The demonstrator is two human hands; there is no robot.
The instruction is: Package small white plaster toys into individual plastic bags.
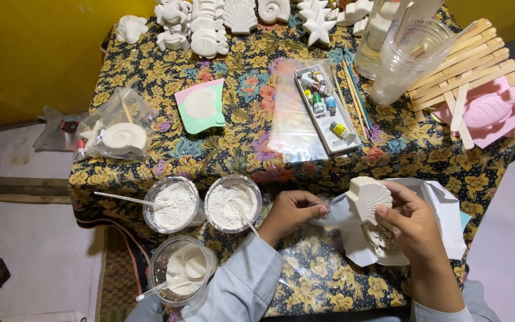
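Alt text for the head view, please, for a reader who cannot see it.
A person's right hand holds a white plaster shell cast over white paper, while the left hand pinches its edge. Three clear cups of white powder and paste stand to the left on a floral tablecloth; small paint bottles lie behind.

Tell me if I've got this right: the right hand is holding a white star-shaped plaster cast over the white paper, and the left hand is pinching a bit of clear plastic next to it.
Not quite. The head view shows the right hand holding a white scallop-shell cast, not a star. The rest stands: it is over the white paper, with the left hand pinching clear plastic beside it.
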